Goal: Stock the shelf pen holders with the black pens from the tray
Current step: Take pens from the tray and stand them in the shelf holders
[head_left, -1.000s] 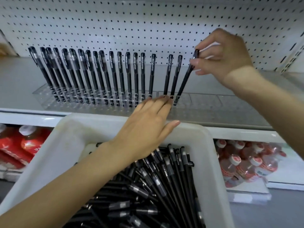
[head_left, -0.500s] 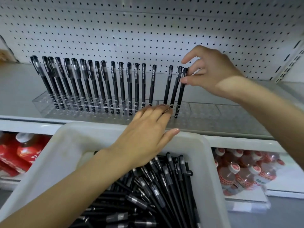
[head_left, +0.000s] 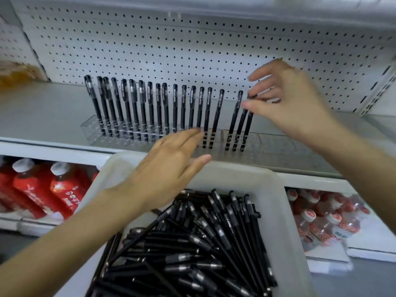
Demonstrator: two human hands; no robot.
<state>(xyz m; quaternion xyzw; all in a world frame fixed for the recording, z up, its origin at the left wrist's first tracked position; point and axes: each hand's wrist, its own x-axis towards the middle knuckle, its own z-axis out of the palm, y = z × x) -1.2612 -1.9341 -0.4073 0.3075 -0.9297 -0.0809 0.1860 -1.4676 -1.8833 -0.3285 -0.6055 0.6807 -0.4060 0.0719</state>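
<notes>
Slim black capped pen (head_left: pixel 246 133): tilted a second ago, now seated in the clear acrylic shelf holder (head_left: pixel 278 144). I see right hand (head_left: pixel 295 106) fingers (head_left: pixel 257 107) loose at its cap, grip uncertain. Left hand (head_left: pixel 167 168) flat, empty. Many slots remain.

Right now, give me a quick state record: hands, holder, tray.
left hand: open, fingers straight, stretched over the tray rim to the holder front
right hand: pinches the top of the rightmost pen
rightmost pen: standing in the holder, tilted
holder: clear, on shelf; right part unfilled
tray: white, heaped with black pens
below: red bottles
</notes>
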